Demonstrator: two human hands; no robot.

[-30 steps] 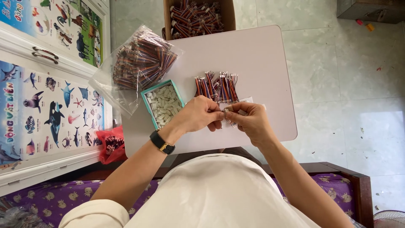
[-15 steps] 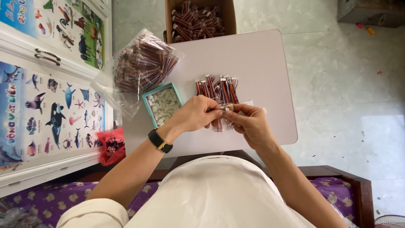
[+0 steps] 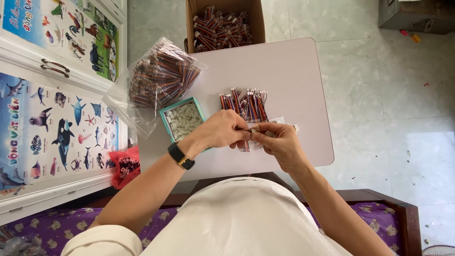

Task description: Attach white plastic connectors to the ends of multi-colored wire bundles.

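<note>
Head view, looking straight down: left hand [image 3: 222, 130] and right hand [image 3: 279, 142] meeting over the near middle of the pale surface [image 3: 294, 71], fingertips touching. Fingers [image 3: 244, 133] of the left hand pinched together on a small wire lead [image 3: 251, 130] with a white plug end; fingers of the right hand likewise closed on the same lead from the other side. Black watch [image 3: 180, 155] on the left wrist.

Just beyond the hands, toward the middle of the surface, a fanned bundle of multicoloured wires [image 3: 244, 104], nearly touching the knuckles. Left of the bundle, close to the left edge, a teal tray [image 3: 167, 124] filled with small white connectors [image 3: 185, 121], partly hidden by the left hand. At the far left corner, overhanging the edge, a clear plastic bag of striped wire leads [image 3: 159, 78]. Beyond the far edge, on the floor, a cardboard box [image 3: 189, 19] of more bundled wires. Beside the near left corner, below the surface, a red bag [image 3: 125, 166].

Compared with half a second and a second ago: hands in the same spot, same pinch on the lead, only slight shifts of the fingertips; bundle, tray, bag and box unmoved.
</note>
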